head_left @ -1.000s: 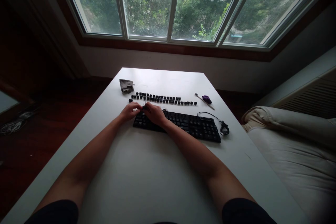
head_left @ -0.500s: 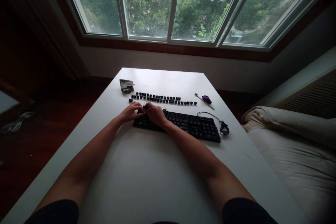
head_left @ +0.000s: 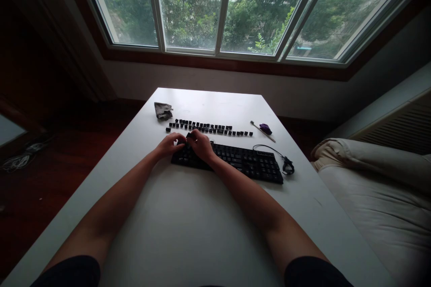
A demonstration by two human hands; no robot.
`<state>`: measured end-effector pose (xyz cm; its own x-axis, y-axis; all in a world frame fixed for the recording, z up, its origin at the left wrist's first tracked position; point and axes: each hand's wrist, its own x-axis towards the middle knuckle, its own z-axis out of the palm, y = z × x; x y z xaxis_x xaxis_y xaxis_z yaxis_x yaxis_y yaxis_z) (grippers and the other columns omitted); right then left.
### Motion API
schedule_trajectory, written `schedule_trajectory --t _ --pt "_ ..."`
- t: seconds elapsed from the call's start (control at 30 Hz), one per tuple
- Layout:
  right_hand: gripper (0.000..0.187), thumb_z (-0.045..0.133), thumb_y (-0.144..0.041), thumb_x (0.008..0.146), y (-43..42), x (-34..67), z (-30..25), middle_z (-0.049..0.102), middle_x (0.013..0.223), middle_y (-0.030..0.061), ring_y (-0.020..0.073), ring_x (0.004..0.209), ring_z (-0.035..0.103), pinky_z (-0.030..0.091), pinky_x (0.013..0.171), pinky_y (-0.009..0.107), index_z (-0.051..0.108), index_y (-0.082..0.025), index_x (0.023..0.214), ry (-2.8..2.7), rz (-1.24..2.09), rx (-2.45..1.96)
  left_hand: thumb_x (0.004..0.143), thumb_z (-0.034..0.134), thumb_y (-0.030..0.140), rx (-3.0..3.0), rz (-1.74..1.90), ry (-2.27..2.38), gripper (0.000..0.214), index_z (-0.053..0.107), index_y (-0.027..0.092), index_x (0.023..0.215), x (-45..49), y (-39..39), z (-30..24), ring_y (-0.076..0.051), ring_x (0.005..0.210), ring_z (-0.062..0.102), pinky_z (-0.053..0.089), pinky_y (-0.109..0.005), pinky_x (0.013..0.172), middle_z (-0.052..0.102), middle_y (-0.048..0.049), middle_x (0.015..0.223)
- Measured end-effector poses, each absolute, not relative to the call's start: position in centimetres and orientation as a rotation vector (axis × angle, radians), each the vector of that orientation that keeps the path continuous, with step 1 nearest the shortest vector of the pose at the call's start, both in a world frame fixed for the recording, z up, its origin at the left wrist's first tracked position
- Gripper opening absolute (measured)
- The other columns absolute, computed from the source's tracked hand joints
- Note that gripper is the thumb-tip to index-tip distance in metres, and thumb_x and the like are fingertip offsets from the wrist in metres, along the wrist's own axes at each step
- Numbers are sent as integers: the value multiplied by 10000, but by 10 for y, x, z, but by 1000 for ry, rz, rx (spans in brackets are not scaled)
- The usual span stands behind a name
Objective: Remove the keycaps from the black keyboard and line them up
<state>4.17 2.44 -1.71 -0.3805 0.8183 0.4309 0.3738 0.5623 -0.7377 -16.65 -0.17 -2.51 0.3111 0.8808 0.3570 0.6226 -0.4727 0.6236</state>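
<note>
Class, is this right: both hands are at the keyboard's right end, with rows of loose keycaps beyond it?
No: the head view shows the left hand and right hand at the left end of the keyboard; loose keycaps lie in rows beyond.

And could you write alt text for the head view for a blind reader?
A person's left hand and right hand work at the left end of a black keyboard on a white table; loose dark keycaps lie in rows beyond it.
</note>
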Motion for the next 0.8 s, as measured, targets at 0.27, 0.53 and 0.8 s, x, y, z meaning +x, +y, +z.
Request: schedule_trajectory --t 0.27,0.53,0.8 --pt "149 615 -373 836 37 44 -23 660 744 -7 173 681 595 429 639 268 589 -230 868 -1852 819 -1090 797 671 227 2082 1015 1265 487 536 242 1264 -162 -1 -29 -172 853 641 468 -311 777 716 -23 989" --pt "158 638 -362 807 46 45 -25 689 737 -4 179 707 638 470 662 279 616 -223 880 -1780 948 -1129 839 638 219 2315 975 1325 256 664 229 1094 -160 -6 -21 -202 917 615 495 -331 784 682 -45 990" --pt "108 625 -314 814 48 45 -24 690 713 0 188 702 650 509 675 292 643 -220 864 -1764 1001 -1144 899 592 177 2713 775 1346 284 661 249 1165 -159 -7 -13 -227 982 602 495 -382 886 668 -72 1078"
